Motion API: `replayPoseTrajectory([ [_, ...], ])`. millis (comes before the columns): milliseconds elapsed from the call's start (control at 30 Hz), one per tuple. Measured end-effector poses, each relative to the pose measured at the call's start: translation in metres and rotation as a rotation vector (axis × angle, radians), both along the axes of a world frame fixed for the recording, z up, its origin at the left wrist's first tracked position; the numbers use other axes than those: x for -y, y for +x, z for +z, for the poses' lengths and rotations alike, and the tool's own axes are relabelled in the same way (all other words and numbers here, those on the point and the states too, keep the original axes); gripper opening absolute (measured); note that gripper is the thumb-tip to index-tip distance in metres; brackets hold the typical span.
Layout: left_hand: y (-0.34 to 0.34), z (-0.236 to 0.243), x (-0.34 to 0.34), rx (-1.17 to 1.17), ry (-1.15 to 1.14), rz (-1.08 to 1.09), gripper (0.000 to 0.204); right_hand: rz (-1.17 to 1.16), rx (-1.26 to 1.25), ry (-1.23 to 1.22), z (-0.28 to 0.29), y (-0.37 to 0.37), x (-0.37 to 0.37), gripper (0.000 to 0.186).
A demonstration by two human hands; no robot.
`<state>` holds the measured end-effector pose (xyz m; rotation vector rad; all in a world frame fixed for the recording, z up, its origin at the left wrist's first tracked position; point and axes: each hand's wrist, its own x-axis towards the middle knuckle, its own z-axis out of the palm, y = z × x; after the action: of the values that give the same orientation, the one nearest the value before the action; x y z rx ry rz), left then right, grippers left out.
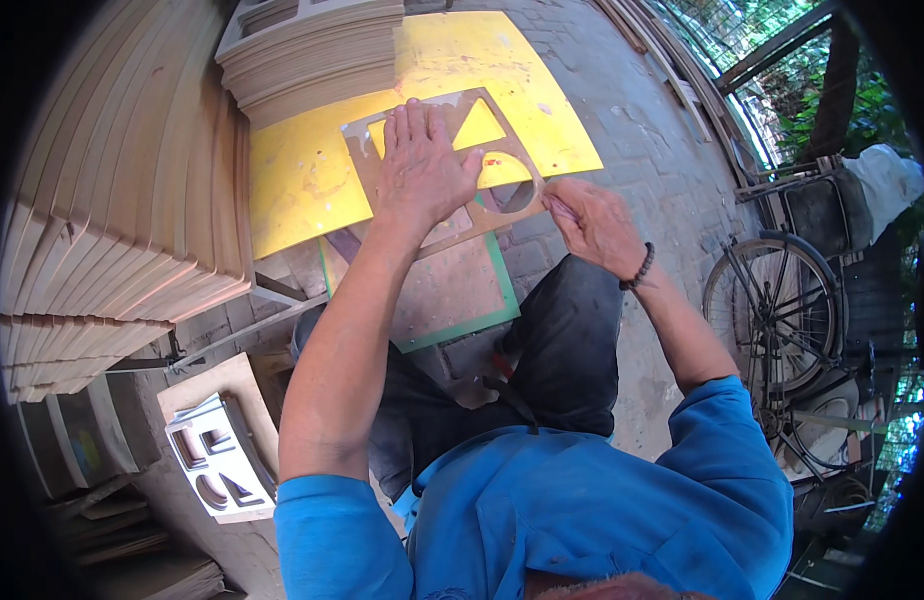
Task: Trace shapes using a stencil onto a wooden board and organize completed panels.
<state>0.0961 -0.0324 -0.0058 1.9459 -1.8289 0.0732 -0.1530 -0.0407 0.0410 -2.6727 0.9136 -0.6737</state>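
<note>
A thin brown board (460,108) with shaped cut-outs lies at a slant, partly over a yellow sheet (552,120). A triangular opening and a round one show on its right side, with yellow visible through them; my arm and hand cover other openings. My left hand (422,165) rests flat on the board, fingers stretched out and thumb spread toward the round hole. At the board's right corner, beside that hole, my right hand (594,225) is closed with its fingertips pinched together. Whatever they hold, if anything, is hidden.
Below the board is a worn panel (462,290) with green edging. Tall stacks of brown boards (122,150) stand at left, and another stack (312,65) sits on the yellow sheet. White cut-out pieces (217,455) lie at lower left. A bicycle (772,310) stands at right.
</note>
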Motion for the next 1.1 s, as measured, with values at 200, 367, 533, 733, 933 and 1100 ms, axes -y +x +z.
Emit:
replayPoseTrajectory([
  [200, -0.003, 0.0, 0.003, 0.0, 0.017, -0.041, 0.079, -0.068, -0.08, -0.106, -0.01, 0.031, 0.053, 0.011],
  [367, 0.001, -0.007, 0.001, -0.005, 0.009, -0.021, 0.079, 0.099, -0.056, -0.163, -0.006, 0.013, 0.026, 0.014],
  [533, 0.001, -0.003, 0.0, 0.031, 0.017, -0.016, 0.079, 0.052, -0.064, -0.137, -0.007, 0.029, 0.032, 0.014],
  [733, 0.0, -0.007, 0.001, 0.0, -0.008, -0.019, 0.078, 0.052, -0.014, -0.16, -0.011, 0.039, 0.039, 0.011],
  [933, 0.0, -0.002, -0.002, -0.009, -0.002, -0.024, 0.079, -0.046, -0.054, -0.084, -0.008, 0.033, 0.031, 0.011],
  [1100, -0.003, 0.0, 0.002, -0.011, -0.006, -0.003, 0.079, -0.037, -0.074, -0.167, -0.01, 0.047, 0.052, 0.011],
])
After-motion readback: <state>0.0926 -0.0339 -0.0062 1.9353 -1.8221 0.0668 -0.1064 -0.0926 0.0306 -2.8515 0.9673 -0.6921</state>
